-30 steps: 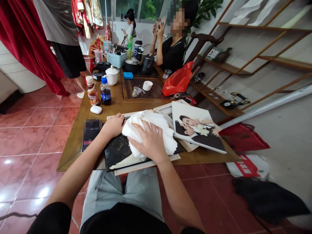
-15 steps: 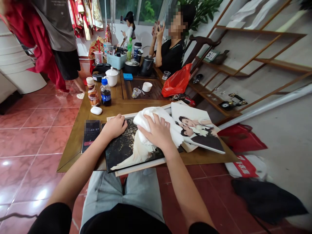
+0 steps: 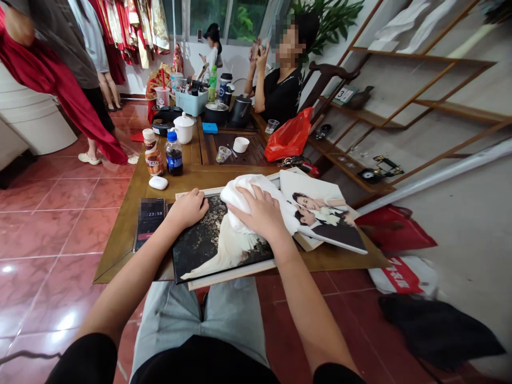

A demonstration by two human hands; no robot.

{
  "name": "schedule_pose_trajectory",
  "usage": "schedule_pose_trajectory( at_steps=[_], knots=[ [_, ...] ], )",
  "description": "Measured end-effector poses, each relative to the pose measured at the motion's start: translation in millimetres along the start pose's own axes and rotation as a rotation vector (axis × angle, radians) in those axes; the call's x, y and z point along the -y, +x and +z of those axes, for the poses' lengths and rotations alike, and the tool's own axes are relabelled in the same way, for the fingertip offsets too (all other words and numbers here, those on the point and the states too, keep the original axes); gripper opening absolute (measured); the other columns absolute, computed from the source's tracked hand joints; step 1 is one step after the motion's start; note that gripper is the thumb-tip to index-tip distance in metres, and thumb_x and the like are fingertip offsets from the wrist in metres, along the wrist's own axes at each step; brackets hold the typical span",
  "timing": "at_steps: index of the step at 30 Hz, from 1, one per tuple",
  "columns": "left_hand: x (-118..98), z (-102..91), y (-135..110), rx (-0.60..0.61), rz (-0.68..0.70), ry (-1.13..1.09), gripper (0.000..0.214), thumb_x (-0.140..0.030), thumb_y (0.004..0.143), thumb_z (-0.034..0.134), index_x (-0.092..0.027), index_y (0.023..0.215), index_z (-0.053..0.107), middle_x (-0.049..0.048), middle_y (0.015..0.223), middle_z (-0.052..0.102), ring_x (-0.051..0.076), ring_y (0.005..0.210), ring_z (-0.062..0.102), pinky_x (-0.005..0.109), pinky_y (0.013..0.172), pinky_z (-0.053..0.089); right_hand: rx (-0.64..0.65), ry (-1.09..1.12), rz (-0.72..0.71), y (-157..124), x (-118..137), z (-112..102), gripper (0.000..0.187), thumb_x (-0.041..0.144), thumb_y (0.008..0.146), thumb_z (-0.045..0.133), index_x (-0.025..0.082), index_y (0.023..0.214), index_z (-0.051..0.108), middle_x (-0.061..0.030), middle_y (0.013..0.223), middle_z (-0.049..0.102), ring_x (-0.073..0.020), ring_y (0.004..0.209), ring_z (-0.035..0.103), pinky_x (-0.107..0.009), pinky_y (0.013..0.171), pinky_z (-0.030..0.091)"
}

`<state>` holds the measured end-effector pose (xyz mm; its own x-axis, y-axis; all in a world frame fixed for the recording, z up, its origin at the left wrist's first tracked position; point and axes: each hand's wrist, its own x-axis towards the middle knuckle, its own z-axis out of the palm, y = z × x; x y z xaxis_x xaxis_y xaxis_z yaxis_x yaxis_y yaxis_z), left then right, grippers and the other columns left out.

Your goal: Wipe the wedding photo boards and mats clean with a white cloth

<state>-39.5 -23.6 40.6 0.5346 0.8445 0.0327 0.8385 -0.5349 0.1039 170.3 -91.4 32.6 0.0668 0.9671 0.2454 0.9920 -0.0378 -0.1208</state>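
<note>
My right hand (image 3: 262,213) presses a bunched white cloth (image 3: 244,193) onto a dark glossy photo panel (image 3: 208,248) that lies at the near edge of the wooden table (image 3: 120,240). Its fingers curl over the cloth. My left hand (image 3: 188,208) grips the panel's far left edge, fingers closed over it. A pale frame lies under the panel. A second photo panel with a couple on it (image 3: 320,210) overlaps other frames just to the right of the cloth.
A phone (image 3: 149,220) lies left of the panel, a white earbud case (image 3: 158,182) beyond it. Two bottles (image 3: 165,152), cups, a teapot and a red plastic bag (image 3: 290,136) stand farther back. One person sits across the table; others stand at left. Bags lie on the floor at right.
My right hand has slid the white cloth from the panel's middle toward its far right corner, uncovering more of the picture. The left hand has stayed on the edge. People at left have moved.
</note>
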Motion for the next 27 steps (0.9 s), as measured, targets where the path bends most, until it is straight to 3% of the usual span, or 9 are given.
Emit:
schedule_pose_trajectory(
  at_steps=[4, 16, 27],
  knots=[
    [1.4, -0.8, 0.5, -0.004, 0.000, 0.005, 0.038, -0.031, 0.107, 0.035, -0.012, 0.114, 0.067, 0.0137, 0.113, 0.067, 0.026, 0.102, 0.070, 0.036, 0.093, 0.054, -0.006, -0.022, -0.020, -12.6, -1.3, -3.3, 0.060, 0.063, 0.097, 0.048, 0.032, 0.148, 0.055, -0.0107, 0.154, 0.052, -0.0373, 0.126, 0.053, -0.052, 0.100, 0.043],
    [5.4, -6.7, 6.7, -0.002, 0.001, 0.006, 0.037, -0.032, 0.107, 0.035, -0.013, 0.112, 0.066, 0.0140, 0.114, 0.067, 0.026, 0.101, 0.070, 0.036, 0.092, 0.054, -0.124, -0.040, -0.056, -92.6, -16.4, -9.1, 0.051, 0.054, 0.097, 0.053, 0.029, 0.141, 0.063, -0.0122, 0.146, 0.057, -0.0348, 0.123, 0.054, -0.050, 0.100, 0.044],
    [3.5, -1.7, 11.7, -0.016, 0.013, 0.012, 0.037, -0.031, 0.107, 0.034, -0.012, 0.113, 0.066, 0.0136, 0.115, 0.067, 0.026, 0.102, 0.070, 0.035, 0.092, 0.054, -0.062, 0.034, -0.238, -102.1, 24.6, -13.5, 0.055, 0.057, 0.094, 0.059, 0.032, 0.143, 0.062, -0.0106, 0.150, 0.054, -0.0382, 0.129, 0.047, -0.054, 0.108, 0.037]
  ],
)
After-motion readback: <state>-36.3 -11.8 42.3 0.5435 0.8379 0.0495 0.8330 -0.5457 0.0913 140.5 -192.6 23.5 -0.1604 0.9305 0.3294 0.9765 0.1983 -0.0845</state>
